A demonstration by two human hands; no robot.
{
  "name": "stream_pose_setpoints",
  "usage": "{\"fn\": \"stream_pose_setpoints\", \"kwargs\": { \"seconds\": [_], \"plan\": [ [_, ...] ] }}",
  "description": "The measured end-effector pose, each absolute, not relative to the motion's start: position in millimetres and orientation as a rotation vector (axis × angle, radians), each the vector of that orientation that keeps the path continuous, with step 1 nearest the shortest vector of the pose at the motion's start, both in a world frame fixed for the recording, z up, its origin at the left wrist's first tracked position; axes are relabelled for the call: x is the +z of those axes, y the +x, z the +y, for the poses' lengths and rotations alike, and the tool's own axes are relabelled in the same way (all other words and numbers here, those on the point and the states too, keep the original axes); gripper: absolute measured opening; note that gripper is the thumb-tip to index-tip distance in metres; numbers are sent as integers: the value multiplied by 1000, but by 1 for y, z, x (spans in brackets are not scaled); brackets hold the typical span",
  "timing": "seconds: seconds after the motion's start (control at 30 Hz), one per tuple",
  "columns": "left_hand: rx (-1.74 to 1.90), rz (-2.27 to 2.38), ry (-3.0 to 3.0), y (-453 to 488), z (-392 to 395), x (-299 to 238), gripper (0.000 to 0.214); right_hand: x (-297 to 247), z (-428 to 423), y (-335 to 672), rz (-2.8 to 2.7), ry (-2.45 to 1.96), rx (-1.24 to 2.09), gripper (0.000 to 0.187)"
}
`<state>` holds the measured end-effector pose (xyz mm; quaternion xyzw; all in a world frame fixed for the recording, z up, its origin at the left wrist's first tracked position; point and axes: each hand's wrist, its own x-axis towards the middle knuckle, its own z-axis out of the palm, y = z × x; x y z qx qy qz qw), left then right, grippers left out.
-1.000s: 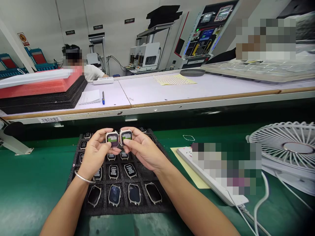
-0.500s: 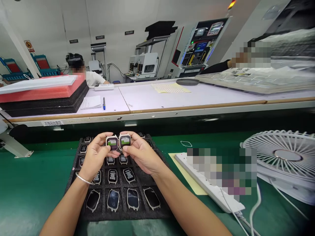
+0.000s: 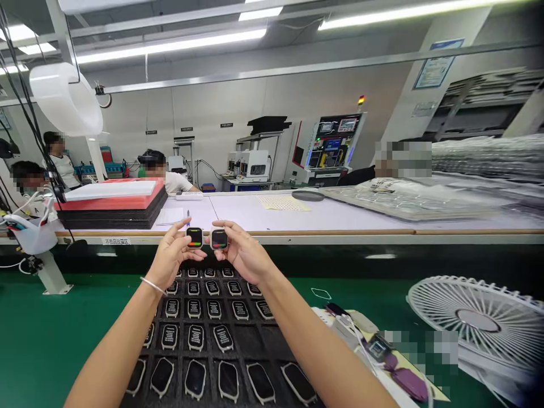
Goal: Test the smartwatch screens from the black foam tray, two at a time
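Note:
My left hand (image 3: 176,249) pinches a smartwatch body without a strap (image 3: 195,238), its lit screen facing me with a coloured bar low on it. Close beside it, a second smartwatch body (image 3: 219,239) is gripped by my right hand (image 3: 244,252); its screen is lit too. Both are held up side by side above a black foam tray (image 3: 249,340). Rows of similar watch bodies lie in the tray's pockets. Those in the middle rows show white text, while the nearest row, such as one watch (image 3: 228,379), has dark screens. My forearms cover parts of the tray.
A white fan (image 3: 476,320) stands on the green table (image 3: 42,340) at right, near a power strip (image 3: 340,326) with cables and small items. Behind runs a raised white shelf (image 3: 238,215) with stacked foam sheets (image 3: 110,209). Other people sit beyond it.
My view has tilted up, showing ceiling lights and more of the room. Both watches are still held, now slightly further apart, and their screens changed from green blocks to mostly dark with coloured bars.

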<state>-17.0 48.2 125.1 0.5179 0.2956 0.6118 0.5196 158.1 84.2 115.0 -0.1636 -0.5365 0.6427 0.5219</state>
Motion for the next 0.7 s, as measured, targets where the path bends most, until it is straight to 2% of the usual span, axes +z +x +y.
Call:
{"fn": "stream_pose_setpoints", "kwargs": {
  "seconds": [0.23,0.5,0.7],
  "plan": [
    [1557,633,1446,-16,60,178,56,176,93,159,-1427,-280,1421,24],
    [1664,625,1649,-9,59,213,59,218,94,169,-1558,-209,1208,50],
    [1703,615,1731,-8,58,213,58,221,84,172,-1648,-236,1135,53]
  ]
}}
